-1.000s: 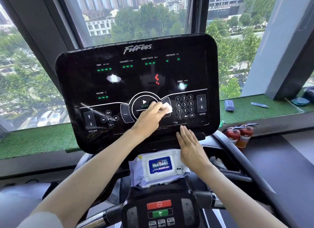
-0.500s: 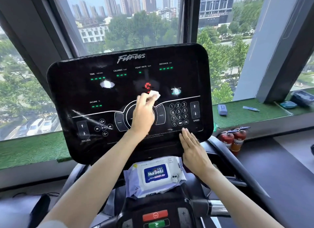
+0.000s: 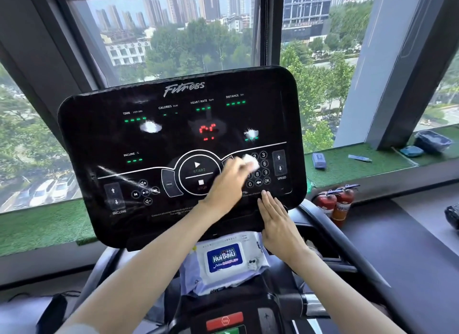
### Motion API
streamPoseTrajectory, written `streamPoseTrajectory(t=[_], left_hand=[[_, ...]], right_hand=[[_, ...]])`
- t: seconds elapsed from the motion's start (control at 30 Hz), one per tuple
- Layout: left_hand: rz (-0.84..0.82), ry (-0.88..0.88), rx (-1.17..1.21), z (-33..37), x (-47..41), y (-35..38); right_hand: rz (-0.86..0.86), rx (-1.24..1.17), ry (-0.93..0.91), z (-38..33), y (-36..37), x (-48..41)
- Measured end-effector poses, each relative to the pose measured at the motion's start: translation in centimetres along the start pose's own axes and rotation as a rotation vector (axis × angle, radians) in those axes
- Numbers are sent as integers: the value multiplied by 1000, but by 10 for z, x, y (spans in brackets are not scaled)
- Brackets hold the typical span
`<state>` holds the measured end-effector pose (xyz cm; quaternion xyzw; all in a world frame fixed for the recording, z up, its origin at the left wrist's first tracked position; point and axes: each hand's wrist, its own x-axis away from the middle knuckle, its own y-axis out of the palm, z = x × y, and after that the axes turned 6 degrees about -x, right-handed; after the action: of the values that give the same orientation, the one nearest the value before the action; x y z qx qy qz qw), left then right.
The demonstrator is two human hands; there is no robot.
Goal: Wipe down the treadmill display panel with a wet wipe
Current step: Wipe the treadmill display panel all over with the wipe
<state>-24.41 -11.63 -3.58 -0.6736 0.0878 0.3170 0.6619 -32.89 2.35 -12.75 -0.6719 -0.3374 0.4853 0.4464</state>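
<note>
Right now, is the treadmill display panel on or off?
On: green dashes and a red readout glow on the display panel.

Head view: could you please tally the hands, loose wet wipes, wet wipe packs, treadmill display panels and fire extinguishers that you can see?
Hands: 2 (left hand, right hand)
Wet wipe: 1
Wet wipe pack: 1
Treadmill display panel: 1
Fire extinguishers: 2
Total: 7
</note>
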Motion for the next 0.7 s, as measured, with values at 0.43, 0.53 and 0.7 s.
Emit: streamPoseTrajectory(t=[0.43,0.53,0.7], left_hand=[[-218,364,-109,-4,-12,0],[33,86,-38,-18,-37,-13],[49,37,-3,4,-42,-3]], right_hand=[[-22,0,-25,4,-1,0],[-12,-7,-26,4,0,0],[-16,-26,-15,3,-1,0]])
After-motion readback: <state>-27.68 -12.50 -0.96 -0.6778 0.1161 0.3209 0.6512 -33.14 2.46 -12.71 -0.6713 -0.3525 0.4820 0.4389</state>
